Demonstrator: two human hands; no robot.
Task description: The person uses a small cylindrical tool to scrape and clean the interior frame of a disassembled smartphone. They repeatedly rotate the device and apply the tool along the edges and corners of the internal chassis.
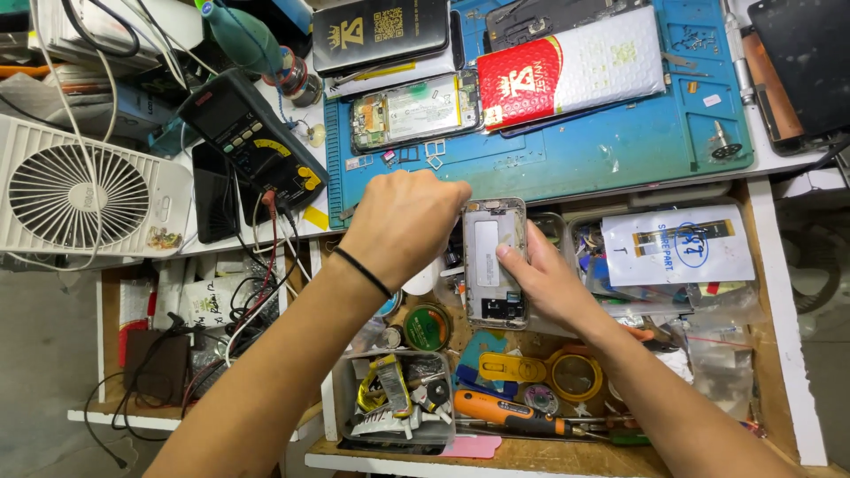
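Both forearms reach up from the bottom edge of the view over an open drawer (522, 456) crammed with tools. Near its front edge lie an orange-handled screwdriver (496, 409), a yellow plastic tool (512, 366) and a small clear tray (394, 398) of odds and ends.

Above the middle of the drawer the two hands hold a silver phone frame (494, 263) upright, its long side running away from the camera. The right hand (553, 285) cups the frame's right side from beneath, its thumb pressed flat on the inner face just below the pale rectangular panel. The left hand (405, 221), a black band round its wrist, is curled into a loose fist, its fingertips meeting the frame's upper left corner; whether they pinch something small there cannot be made out.

Beyond the drawer's back edge a blue work mat (575, 150) covers the bench, carrying an opened phone (414, 111) and a red-and-white padded envelope (571, 66). A black multimeter (252, 137) sits at the mat's left edge, and a white fan (80, 190) stands farther left.
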